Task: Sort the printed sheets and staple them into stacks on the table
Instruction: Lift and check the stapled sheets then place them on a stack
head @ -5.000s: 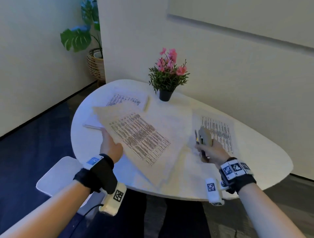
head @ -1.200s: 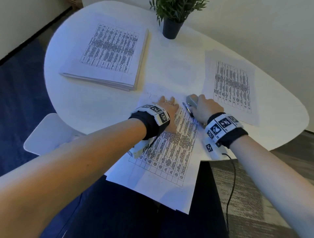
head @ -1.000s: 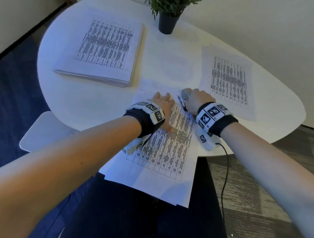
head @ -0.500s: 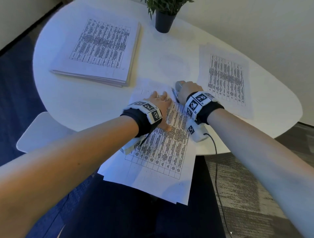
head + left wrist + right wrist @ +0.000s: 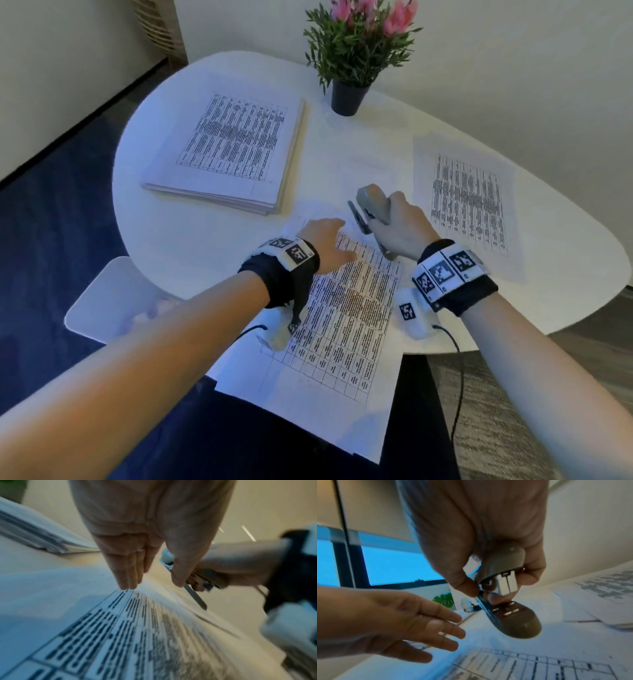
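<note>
A set of printed sheets (image 5: 342, 325) lies in front of me and hangs over the near edge of the white table (image 5: 342, 147). My left hand (image 5: 329, 236) rests on its top part with straight fingers (image 5: 130, 574), touching the paper (image 5: 137, 628). My right hand (image 5: 400, 233) grips a grey stapler (image 5: 373, 209) just above the sheets' top right corner. The stapler (image 5: 503, 577) stands open with nothing between its two halves, its base (image 5: 518, 623) close over the paper. The left hand (image 5: 428, 626) lies just left of it.
A thick stack of printed sheets (image 5: 233, 150) lies at the back left of the table. A thin stack (image 5: 466, 202) lies at the right. A potted plant (image 5: 349, 99) stands at the back. A white seat (image 5: 102, 308) is at the table's left.
My right hand has lifted the stapler off the sheets' top corner and drawn it slightly right. The left hand stays on the sheets. My head has tilted up.
</note>
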Demonstrator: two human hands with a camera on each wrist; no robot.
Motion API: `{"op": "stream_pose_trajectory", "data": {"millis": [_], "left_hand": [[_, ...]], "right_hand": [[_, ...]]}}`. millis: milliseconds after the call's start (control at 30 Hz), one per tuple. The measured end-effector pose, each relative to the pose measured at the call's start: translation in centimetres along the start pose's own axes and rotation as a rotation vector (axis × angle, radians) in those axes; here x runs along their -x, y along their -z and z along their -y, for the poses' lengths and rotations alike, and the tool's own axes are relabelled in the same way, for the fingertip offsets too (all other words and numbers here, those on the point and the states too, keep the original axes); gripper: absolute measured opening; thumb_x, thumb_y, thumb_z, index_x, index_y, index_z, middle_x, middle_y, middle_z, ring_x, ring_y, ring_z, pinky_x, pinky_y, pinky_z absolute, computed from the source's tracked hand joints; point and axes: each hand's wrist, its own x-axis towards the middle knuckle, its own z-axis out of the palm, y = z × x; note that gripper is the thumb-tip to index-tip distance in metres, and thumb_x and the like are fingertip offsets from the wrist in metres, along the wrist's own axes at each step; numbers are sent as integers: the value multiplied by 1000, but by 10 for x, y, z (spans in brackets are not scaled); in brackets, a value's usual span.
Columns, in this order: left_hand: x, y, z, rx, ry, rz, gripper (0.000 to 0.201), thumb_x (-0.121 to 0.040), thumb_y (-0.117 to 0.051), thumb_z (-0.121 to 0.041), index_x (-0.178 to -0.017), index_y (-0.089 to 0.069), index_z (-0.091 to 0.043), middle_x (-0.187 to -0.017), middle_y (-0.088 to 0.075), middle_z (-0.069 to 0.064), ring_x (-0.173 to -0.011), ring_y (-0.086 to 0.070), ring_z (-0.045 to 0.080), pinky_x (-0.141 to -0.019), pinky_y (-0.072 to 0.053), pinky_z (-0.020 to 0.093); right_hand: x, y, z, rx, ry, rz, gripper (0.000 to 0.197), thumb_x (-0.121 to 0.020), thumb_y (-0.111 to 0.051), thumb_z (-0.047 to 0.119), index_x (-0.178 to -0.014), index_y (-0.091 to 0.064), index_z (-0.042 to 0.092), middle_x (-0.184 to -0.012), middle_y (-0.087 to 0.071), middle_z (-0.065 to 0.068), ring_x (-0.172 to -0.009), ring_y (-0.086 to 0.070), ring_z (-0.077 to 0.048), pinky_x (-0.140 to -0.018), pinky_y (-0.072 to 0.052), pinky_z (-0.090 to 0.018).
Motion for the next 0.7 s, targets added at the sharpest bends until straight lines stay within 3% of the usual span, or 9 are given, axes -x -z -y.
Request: {"op": "stream_pose_trajectory", "data": {"millis": [100, 200, 267, 333, 400, 500, 567, 633, 700], "left_hand": [[5, 6, 0, 340, 77, -175, 79, -84, -67, -43, -146, -27, -12, -138, -51, 2, -115, -57, 15, -99, -45, 31], [13, 5, -3, 527, 85, -179, 79, -75, -76, -43, -139, -39, -14, -121, -63, -1, -98, -62, 11, -88, -50, 29], [15, -1, -1, 564, 86, -186, 57, -70, -81, -36, -118, -58, -16, -100, -71, 0, -89, -66, 13, -87, -54, 35], [18, -5, 0, 506, 91, -201, 29, -67, -82, -33, -89, -70, -19, -80, -71, 0, -79, -68, 16, -80, -57, 36], [22, -5, 4, 397, 98, -190, 26, -66, -82, -37, -81, -72, -18, -73, -68, -2, -74, -66, 16, -67, -53, 29], [32, -2, 8, 254, 107, -147, 23, -66, -82, -42, -68, -66, -25, -62, -59, -7, -59, -56, 9, -52, -37, 20], [36, -2, 10, 175, 101, -125, 24, -67, -82, -41, -68, -65, -24, -63, -60, -5, -58, -54, 9, -52, -37, 20], [40, -3, 12, 120, 84, -122, 21, -72, -80, -34, -80, -69, -17, -71, -65, -1, -64, -58, 12, -54, -40, 19], [45, -3, 15, 123, 60, -151, 18, -75, -78, -25, -86, -71, -14, -76, -69, 1, -71, -63, 13, -57, -45, 17]], "right_hand": [[28, 8, -2, -36, 76, 6, 35, -93, -53, 21, -119, -37, 6, -95, -48, -8, -62, -47, -11, -46, -31, -21], [48, 10, 3, -36, 152, 8, 40, -88, -61, 18, -122, -42, 8, -101, -47, -6, -74, -51, -19, -54, -34, -21], [55, 7, 6, -42, 199, -2, 43, -82, -66, 17, -122, -50, 12, -105, -44, -5, -86, -50, -22, -66, -36, -23], [61, 2, 8, -52, 235, -9, 43, -80, -67, 14, -121, -56, 16, -105, -42, -4, -87, -48, -21, -71, -35, -24], [66, -5, 7, -51, 267, -10, 39, -80, -65, 11, -119, -61, 16, -102, -45, -6, -83, -47, -20, -64, -35, -22], [71, -14, 4, -45, 333, 12, 32, -79, -62, 9, -110, -67, 19, -95, -56, -11, -75, -51, -23, -52, -31, -16], [73, -19, 3, -42, 352, 29, 32, -80, -61, 7, -107, -68, 21, -93, -54, -11, -74, -48, -20, -51, -27, -14], [76, -22, 2, -22, 343, 45, 33, -81, -59, 4, -108, -67, 22, -94, -45, -7, -79, -44, -18, -54, -25, -12], [78, -24, 0, 1, 347, 47, 33, -80, -59, 3, -106, -67, 21, -93, -49, -7, -80, -48, -20, -54, -27, -13]]}}
